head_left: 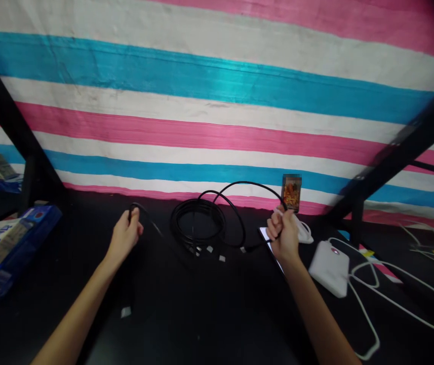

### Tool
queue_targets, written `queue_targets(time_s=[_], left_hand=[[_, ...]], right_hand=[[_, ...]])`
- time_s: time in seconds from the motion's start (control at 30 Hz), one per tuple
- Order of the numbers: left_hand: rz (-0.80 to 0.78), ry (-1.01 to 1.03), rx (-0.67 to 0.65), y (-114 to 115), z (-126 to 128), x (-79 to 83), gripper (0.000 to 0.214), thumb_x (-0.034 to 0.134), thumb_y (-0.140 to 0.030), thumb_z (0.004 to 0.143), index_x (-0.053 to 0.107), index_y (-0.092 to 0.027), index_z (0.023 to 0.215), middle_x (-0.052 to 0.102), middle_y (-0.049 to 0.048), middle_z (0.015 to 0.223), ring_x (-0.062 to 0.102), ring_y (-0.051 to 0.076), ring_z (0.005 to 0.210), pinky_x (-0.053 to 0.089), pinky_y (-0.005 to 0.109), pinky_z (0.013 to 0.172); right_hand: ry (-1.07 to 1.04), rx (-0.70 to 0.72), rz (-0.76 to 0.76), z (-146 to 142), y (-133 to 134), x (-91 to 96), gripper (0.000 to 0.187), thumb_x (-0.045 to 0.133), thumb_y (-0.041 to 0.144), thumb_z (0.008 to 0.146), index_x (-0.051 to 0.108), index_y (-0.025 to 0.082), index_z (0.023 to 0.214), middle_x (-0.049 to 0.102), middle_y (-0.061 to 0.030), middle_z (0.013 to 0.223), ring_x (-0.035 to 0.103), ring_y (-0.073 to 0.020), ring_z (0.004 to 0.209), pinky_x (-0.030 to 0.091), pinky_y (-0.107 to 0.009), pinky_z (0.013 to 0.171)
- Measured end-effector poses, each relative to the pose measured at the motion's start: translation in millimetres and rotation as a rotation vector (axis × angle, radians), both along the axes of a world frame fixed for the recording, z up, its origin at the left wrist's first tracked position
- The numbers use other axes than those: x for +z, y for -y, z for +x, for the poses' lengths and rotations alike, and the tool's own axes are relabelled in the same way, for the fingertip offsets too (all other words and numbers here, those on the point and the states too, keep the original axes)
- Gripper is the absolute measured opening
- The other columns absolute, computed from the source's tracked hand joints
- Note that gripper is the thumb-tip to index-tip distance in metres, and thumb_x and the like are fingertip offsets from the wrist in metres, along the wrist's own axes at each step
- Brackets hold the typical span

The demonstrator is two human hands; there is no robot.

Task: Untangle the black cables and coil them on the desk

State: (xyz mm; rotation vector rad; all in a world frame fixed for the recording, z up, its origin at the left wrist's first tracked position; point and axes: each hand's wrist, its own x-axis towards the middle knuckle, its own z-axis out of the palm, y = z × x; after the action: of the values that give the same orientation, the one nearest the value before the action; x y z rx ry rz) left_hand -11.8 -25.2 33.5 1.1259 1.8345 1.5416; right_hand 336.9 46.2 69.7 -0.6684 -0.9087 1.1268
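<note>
My left hand (126, 230) is closed around a thin black cable (146, 215), whose short end trails off to the right. A pale connector (126, 312) lies below that hand. My right hand (285, 234) grips another stretch of black cable (244, 182), which arches over from the coil. The coil of black cable (197, 223) rests on the dark tabletop between my hands. A dark plug with a pale tip (247, 249) sits just left of my right hand. Small pale pieces (222, 258) are scattered in front of the coil.
Partly under my right hand lies a phone-like device with a bright screen (264, 234). A small pictured card or screen (291, 193) stands behind it. To the right are a white power bank (330, 268) and white cables (402, 309). Blue packages (7, 253) lie left, beside black frame bars (30, 177).
</note>
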Motion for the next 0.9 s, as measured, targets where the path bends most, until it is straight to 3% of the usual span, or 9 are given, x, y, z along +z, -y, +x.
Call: queue_targets(time_s=[0.1, 0.2, 0.27, 0.4, 0.53, 0.63, 0.7, 0.8, 0.9], left_hand=[[-0.061, 0.200, -0.179, -2.9, 17.9, -3.6, 0.035, 0.042, -0.055, 0.076, 0.039, -0.021, 0.081, 0.046, -0.0084, 0.049, 0.035, 0.007, 0.027, 0.017, 0.018, 0.029], [0.008, 0.354, -0.258, -1.3, 33.5, -4.8, 0.039, 0.050, -0.051, 0.073, 0.041, -0.021, 0.095, 0.056, -0.0024, 0.070, 0.052, 0.010, 0.044, 0.033, 0.019, 0.036], [0.052, 0.342, -0.227, 0.5, 42.6, -6.3, 0.042, 0.053, -0.049, 0.072, 0.045, -0.020, 0.101, 0.058, 0.0040, 0.091, 0.060, 0.014, 0.070, 0.045, 0.024, 0.055], [0.084, 0.155, -0.176, 3.3, 59.0, -10.5, 0.048, 0.053, -0.048, 0.074, 0.046, -0.021, 0.113, 0.054, 0.0082, 0.111, 0.052, 0.019, 0.103, 0.042, 0.028, 0.081], [0.034, 0.158, -0.387, 6.4, 67.7, -10.9, 0.049, 0.047, -0.049, 0.078, 0.041, -0.021, 0.118, 0.061, 0.0001, 0.071, 0.059, 0.014, 0.065, 0.045, 0.023, 0.054], [-0.086, 0.243, -0.386, 8.7, 67.5, -10.4, 0.045, 0.038, -0.055, 0.079, 0.051, -0.018, 0.102, 0.038, -0.0091, 0.038, 0.040, 0.011, 0.030, 0.032, 0.020, 0.031], [-0.085, 0.303, -0.265, 9.3, 67.2, -11.7, 0.041, 0.042, -0.055, 0.077, 0.053, -0.018, 0.089, 0.031, -0.0107, 0.036, 0.030, 0.008, 0.026, 0.024, 0.017, 0.026], [-0.020, 0.427, -0.157, 8.2, 69.4, -13.9, 0.034, 0.050, -0.050, 0.074, 0.050, -0.016, 0.082, 0.027, -0.0116, 0.036, 0.027, 0.006, 0.028, 0.015, 0.015, 0.028], [0.040, 0.474, -0.165, 8.8, 73.3, -7.6, 0.032, 0.052, -0.045, 0.074, 0.049, -0.015, 0.083, 0.028, -0.0116, 0.037, 0.033, 0.006, 0.032, 0.022, 0.016, 0.033]], right_hand=[[-0.003, 0.135, -0.119, -10.6, -1.3, -10.8, 0.030, 0.056, 0.051, 0.076, 0.053, 0.022, 0.085, 0.035, 0.0086, 0.057, 0.020, -0.0018, 0.033, 0.015, -0.012, 0.025], [-0.029, 0.287, -0.233, -27.1, 1.1, -23.9, 0.024, 0.053, 0.046, 0.080, 0.056, 0.023, 0.082, 0.037, 0.0076, 0.057, 0.019, -0.0020, 0.034, 0.016, -0.011, 0.026], [-0.076, 0.396, -0.333, -40.1, 5.5, -32.3, 0.019, 0.052, 0.041, 0.082, 0.058, 0.023, 0.082, 0.043, 0.0061, 0.059, 0.021, -0.0019, 0.034, 0.018, -0.011, 0.027], [-0.111, 0.514, -0.547, -63.9, 18.0, -42.6, 0.016, 0.051, 0.035, 0.083, 0.061, 0.024, 0.089, 0.054, 0.0018, 0.068, 0.034, -0.0026, 0.039, 0.026, -0.011, 0.030], [0.076, 0.540, -0.498, -73.2, 28.1, -38.7, 0.027, 0.045, 0.040, 0.085, 0.061, 0.023, 0.099, 0.060, -0.0034, 0.084, 0.055, -0.0099, 0.060, 0.037, -0.017, 0.039], [0.197, 0.597, -0.410, -73.6, 34.8, -31.0, 0.047, 0.030, 0.054, 0.086, 0.054, 0.022, 0.112, 0.061, -0.0065, 0.090, 0.059, -0.0142, 0.067, 0.041, -0.021, 0.043], [0.268, 0.631, -0.321, -75.4, 41.4, -27.9, 0.055, 0.028, 0.059, 0.084, 0.046, 0.022, 0.120, 0.062, -0.0071, 0.089, 0.061, -0.0150, 0.068, 0.044, -0.024, 0.051], [0.427, 0.668, -0.174, -82.7, 54.4, -27.9, 0.062, 0.056, 0.051, 0.074, 0.036, 0.023, 0.126, 0.063, -0.0041, 0.085, 0.063, -0.0162, 0.070, 0.047, -0.026, 0.057], [0.579, 0.628, -0.123, -87.1, 64.6, -27.5, 0.055, 0.065, 0.044, 0.069, 0.044, 0.020, 0.114, 0.062, 0.0011, 0.066, 0.062, -0.0169, 0.059, 0.048, -0.026, 0.050]])
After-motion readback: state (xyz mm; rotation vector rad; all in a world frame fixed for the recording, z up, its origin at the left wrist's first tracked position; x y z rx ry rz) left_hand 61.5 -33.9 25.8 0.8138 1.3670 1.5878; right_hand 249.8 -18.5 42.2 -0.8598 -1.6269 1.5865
